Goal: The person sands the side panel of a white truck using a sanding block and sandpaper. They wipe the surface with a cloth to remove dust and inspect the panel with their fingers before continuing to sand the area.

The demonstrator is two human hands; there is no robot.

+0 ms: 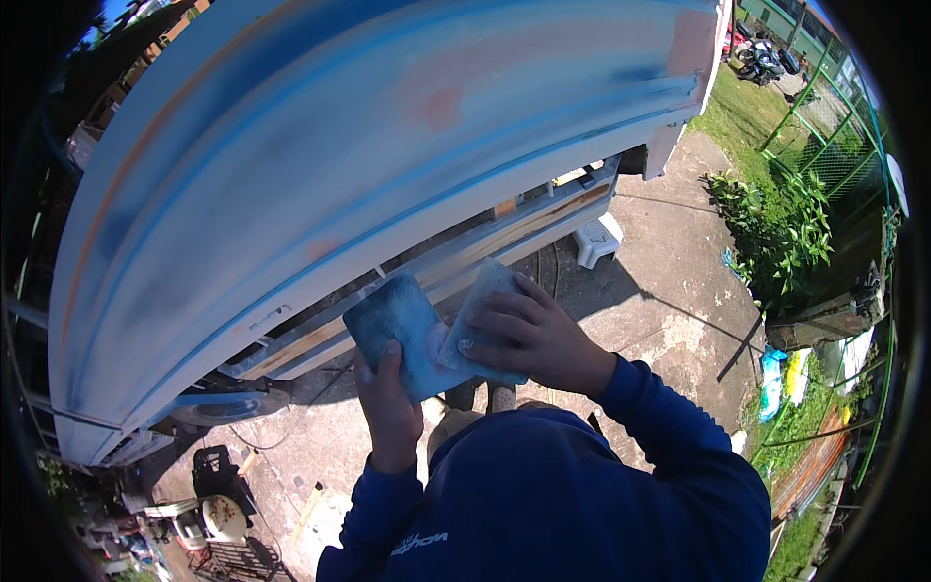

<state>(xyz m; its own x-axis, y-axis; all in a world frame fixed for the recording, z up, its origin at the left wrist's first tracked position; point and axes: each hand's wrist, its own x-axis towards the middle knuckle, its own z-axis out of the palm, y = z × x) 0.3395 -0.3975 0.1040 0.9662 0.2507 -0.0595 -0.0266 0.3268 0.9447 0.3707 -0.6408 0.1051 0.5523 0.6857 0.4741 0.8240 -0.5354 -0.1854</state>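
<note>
My left hand (388, 415) grips a flat blue board (388, 320) by its lower left edge, the thumb lying on its face. Smears of whitish and pale pink paste (436, 339) mark the board's surface. My right hand (538, 335) is closed on a thin, cloudy, flat spreader plate (472, 299), with fingers across its face. The plate's lower left edge overlaps the right side of the board, at the paste. Both are held in front of my body. Beyond them curves a large white and blue body panel (320, 145) with pinkish patches (444, 109).
Long framing rails (465, 262) run under the panel. A white plastic step stool (597, 238) stands on the concrete (669, 320) below its right end. A wheel (228, 407) lies under the left end. Green mesh fencing (834, 136) and leafy plants (776, 228) border the right side.
</note>
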